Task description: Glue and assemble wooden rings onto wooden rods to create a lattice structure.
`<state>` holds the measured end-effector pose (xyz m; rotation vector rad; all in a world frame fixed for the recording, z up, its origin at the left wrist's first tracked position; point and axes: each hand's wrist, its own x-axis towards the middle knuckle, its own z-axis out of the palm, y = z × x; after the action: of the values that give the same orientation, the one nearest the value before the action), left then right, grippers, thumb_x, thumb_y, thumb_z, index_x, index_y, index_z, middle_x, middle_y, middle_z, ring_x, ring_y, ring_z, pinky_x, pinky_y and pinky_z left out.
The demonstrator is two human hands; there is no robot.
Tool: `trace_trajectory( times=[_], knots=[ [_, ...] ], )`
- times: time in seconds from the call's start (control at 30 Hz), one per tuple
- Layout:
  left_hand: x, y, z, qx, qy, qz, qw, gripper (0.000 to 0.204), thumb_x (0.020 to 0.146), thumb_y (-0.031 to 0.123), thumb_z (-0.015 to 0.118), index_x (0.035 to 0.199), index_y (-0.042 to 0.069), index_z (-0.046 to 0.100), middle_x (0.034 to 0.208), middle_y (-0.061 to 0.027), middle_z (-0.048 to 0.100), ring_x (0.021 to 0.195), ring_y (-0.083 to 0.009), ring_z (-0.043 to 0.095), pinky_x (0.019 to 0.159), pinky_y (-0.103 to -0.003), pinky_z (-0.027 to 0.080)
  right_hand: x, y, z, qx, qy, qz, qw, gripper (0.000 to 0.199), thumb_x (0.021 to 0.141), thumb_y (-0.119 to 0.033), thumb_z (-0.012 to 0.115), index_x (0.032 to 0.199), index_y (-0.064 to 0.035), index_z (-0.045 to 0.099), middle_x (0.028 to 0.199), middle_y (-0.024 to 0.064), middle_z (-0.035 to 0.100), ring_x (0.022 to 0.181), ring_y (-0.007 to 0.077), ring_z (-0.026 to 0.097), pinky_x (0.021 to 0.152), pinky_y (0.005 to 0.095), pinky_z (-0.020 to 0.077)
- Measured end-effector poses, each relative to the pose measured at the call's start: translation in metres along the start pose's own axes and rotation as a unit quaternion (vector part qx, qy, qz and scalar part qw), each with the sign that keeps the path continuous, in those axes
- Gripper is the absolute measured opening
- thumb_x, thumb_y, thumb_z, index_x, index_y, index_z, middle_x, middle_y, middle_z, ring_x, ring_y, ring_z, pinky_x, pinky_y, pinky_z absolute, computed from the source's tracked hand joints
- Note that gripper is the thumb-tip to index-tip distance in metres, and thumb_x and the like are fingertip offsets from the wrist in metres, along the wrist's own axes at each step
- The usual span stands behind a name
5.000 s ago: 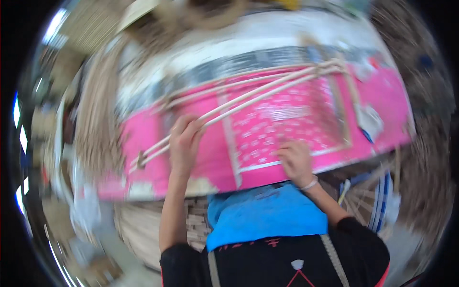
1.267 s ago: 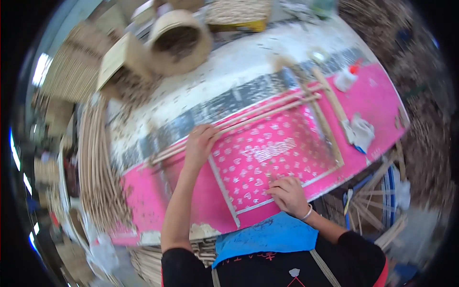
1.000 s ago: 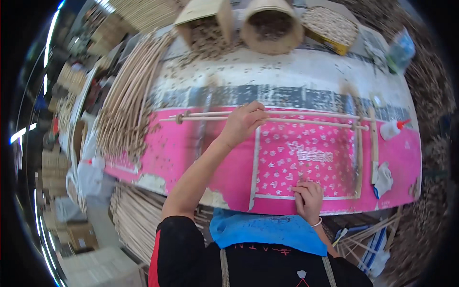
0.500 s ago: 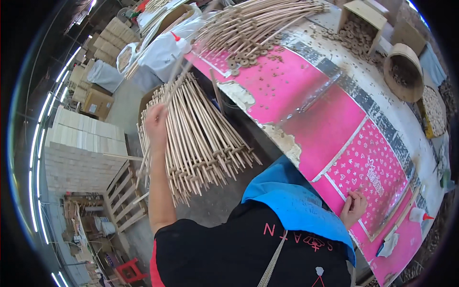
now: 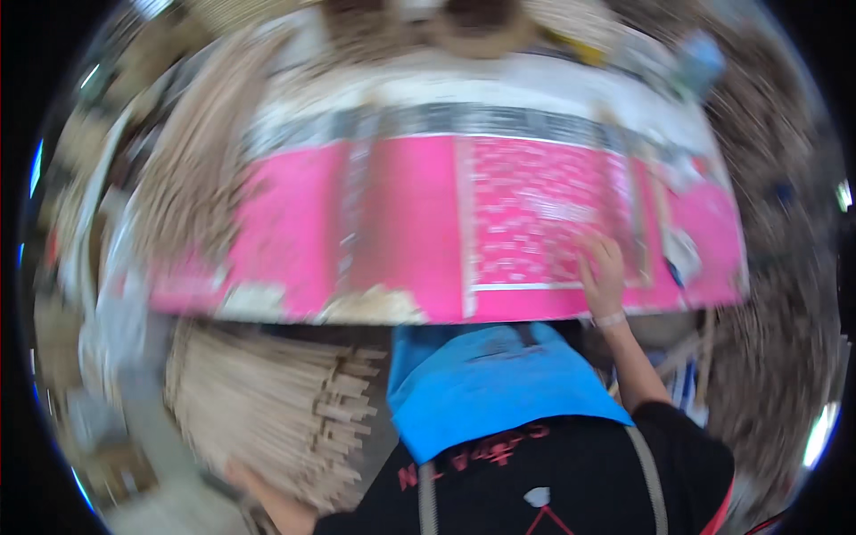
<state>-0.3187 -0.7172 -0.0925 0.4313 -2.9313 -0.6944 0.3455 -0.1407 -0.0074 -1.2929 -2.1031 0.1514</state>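
In the blurred head view, the gaze has swung back from the floor-side stick pile to the desk. The right hand lies flat, fingers spread, on the pink patterned sheet, as it did a moment ago. The left hand now sits low against the bundle of wooden sticks below the desk edge; I cannot tell its grip.

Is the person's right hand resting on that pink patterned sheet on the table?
Touching. The head view, though blurred, shows the right hand lying flat on the pink sheet, no gap visible.
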Motion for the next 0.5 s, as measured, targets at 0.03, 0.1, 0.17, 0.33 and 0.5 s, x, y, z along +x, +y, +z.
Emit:
trace_trajectory(
  times=[0.03,0.1,0.17,0.33,0.5],
  knots=[
    [0.021,-0.02,-0.012,0.174,0.018,0.091,0.98,0.036,0.1,0.022,0.057,0.124,-0.004,0.065,0.122,-0.0214,0.067,0.11,-0.0333,0.063,0.097,-0.043,0.051,0.009,0.009,-0.017,-0.031,0.028,0.036,0.998,0.026,0.09,-0.011,0.064,0.115,-0.0066,0.067,0.12,0.0147,0.065,0.116,0.0355,0.058,0.098,0.0454,0.043],
    [0.025,0.009,0.0,0.191,-0.013,0.17,0.967,0.036,0.1,0.022,0.057,0.123,-0.005,0.065,0.121,-0.0215,0.067,0.11,-0.0337,0.064,0.096,-0.044,0.051,0.015,0.041,-0.049,-0.131,0.105,0.101,0.981,0.036,0.089,-0.012,0.064,0.125,-0.007,0.063,0.131,0.0151,0.06,0.124,0.0368,0.054,0.103,0.0468,0.0415],
    [0.038,0.03,0.02,0.231,-0.026,0.252,0.939,0.036,0.101,0.023,0.056,0.122,-0.005,0.066,0.119,-0.0218,0.067,0.108,-0.0344,0.064,0.095,-0.044,0.051,-0.003,0.089,-0.081,-0.268,0.173,0.18,0.93,0.045,0.089,-0.014,0.066,0.133,-0.0108,0.059,0.139,0.0145,0.056,0.129,0.0369,0.05,0.104,0.0488,0.0406],
    [0.041,0.048,0.045,0.326,-0.013,0.394,0.859,0.036,0.102,0.024,0.054,0.118,-0.005,0.066,0.114,-0.0225,0.067,0.104,-0.0361,0.064,0.092,-0.046,0.051,-0.087,0.222,-0.137,-0.214,0.06,0.316,0.922,0.049,0.085,-0.023,0.072,0.132,-0.0135,0.06,0.131,0.015,0.061,0.119,0.0376,0.057,0.105,0.0453,0.0428],
    [0.053,0.034,0.029,0.431,0.06,0.47,0.768,0.036,0.103,0.026,0.052,0.115,-0.005,0.067,0.109,-0.0233,0.067,0.1,-0.0378,0.064,0.089,-0.048,0.052,-0.063,0.209,-0.143,-0.204,0.039,0.313,0.927,0.045,0.085,-0.023,0.073,0.127,-0.0123,0.061,0.122,0.0132,0.065,0.11,0.0372,0.062,0.099,0.0469,0.046]
  ],
)
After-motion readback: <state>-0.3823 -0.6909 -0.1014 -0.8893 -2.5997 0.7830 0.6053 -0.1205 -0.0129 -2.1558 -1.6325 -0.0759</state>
